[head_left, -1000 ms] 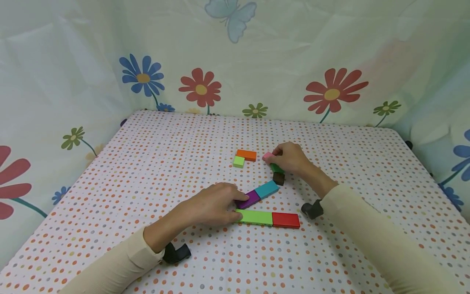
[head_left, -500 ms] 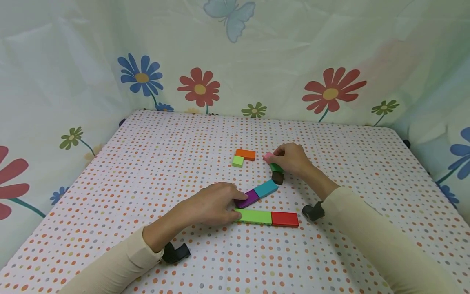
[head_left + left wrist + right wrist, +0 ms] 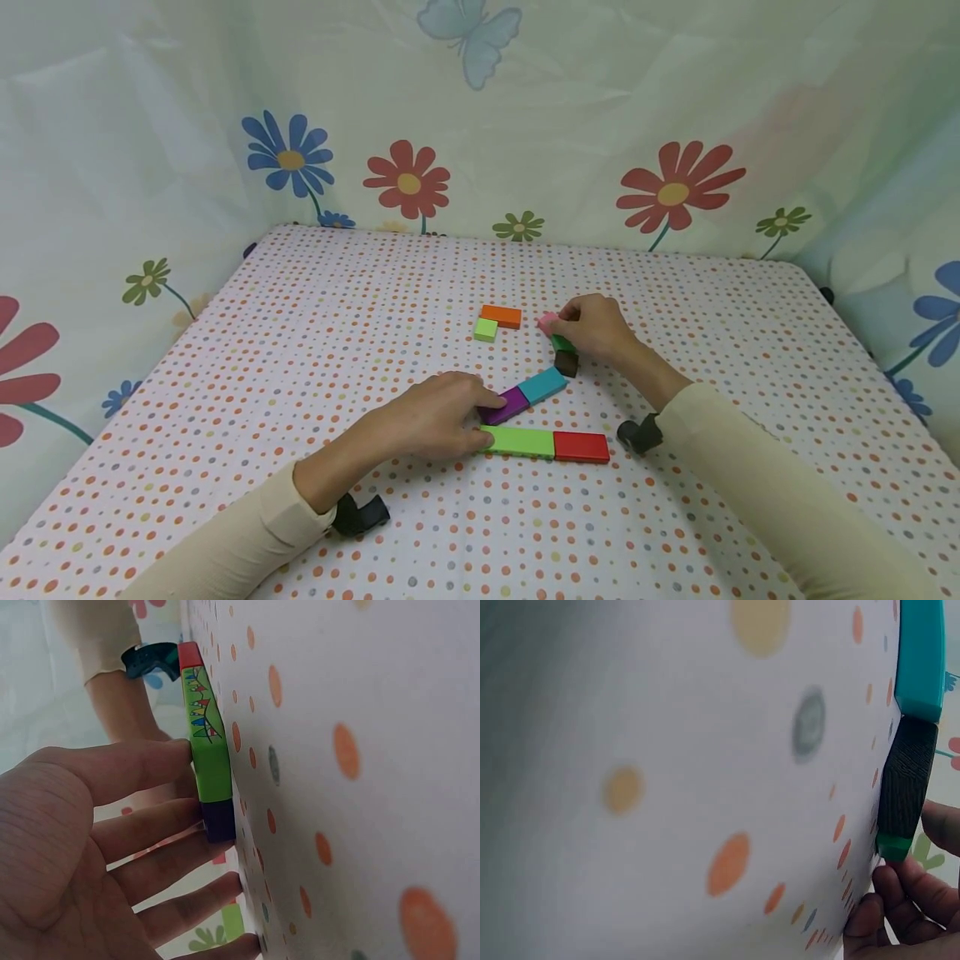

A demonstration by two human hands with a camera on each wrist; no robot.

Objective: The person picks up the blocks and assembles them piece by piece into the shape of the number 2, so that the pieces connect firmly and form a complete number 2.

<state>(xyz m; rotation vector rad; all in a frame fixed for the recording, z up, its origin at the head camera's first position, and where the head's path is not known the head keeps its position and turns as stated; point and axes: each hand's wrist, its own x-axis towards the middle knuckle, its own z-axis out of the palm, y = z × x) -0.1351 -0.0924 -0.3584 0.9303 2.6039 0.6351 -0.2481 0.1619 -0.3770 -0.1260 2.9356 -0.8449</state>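
My left hand [image 3: 438,417] rests over the table with fingers extended. Its index finger touches a purple block [image 3: 510,405], and its thumb touches the end of a long light green block [image 3: 522,442]. A teal block [image 3: 543,385] lies end to end with the purple one; a red block [image 3: 582,447] continues the light green one. Farther back, my right hand [image 3: 597,327] pinches a small pink block [image 3: 547,320] between thumb and fingers. Just below the pink block come a dark green block [image 3: 562,343], partly covered by the hand, and a dark brown block [image 3: 907,780] meeting the teal one's corner.
An orange block [image 3: 501,316] and a small light green block [image 3: 485,330] lie together left of the right hand. Dotted cloth [image 3: 360,308] covers the table, and flower-printed curtains [image 3: 555,108] stand behind and at both sides.
Both hands stay almost in place. The pink block has turned and shifted very slightly toward the right in the right hand's fingers; the other blocks lie as before.
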